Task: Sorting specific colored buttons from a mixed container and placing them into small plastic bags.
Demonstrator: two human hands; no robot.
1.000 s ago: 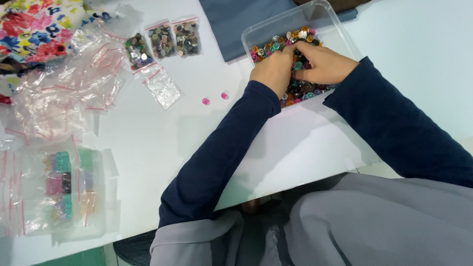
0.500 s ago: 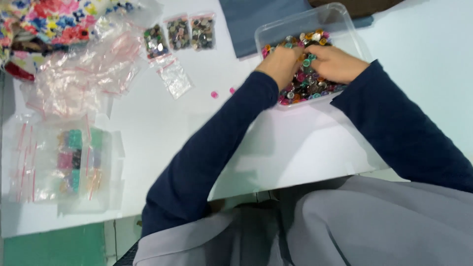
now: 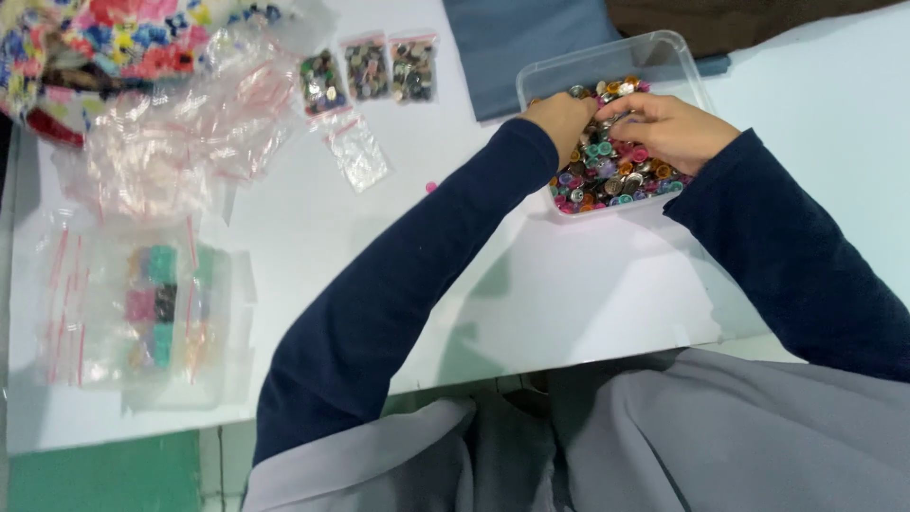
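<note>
Your left hand (image 3: 561, 118) and right hand (image 3: 664, 128) rest in the tub (image 3: 654, 52) at the table's (image 3: 588, 284) far edge, on the buttons (image 3: 607, 175). Right fingers pinch a few buttons; whether the left hand grips anything cannot be told. Filled bags (image 3: 367, 71) lie to the left.

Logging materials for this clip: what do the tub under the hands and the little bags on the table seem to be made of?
The tub looks like clear, slightly frosted rigid plastic: the table and the buttons show through its walls. The bags look like thin, glossy clear plastic film, crinkled and catching light, with red strips that look like seals. The buttons seem to be coloured plastic, some shiny, perhaps metal; too small to tell.
</note>
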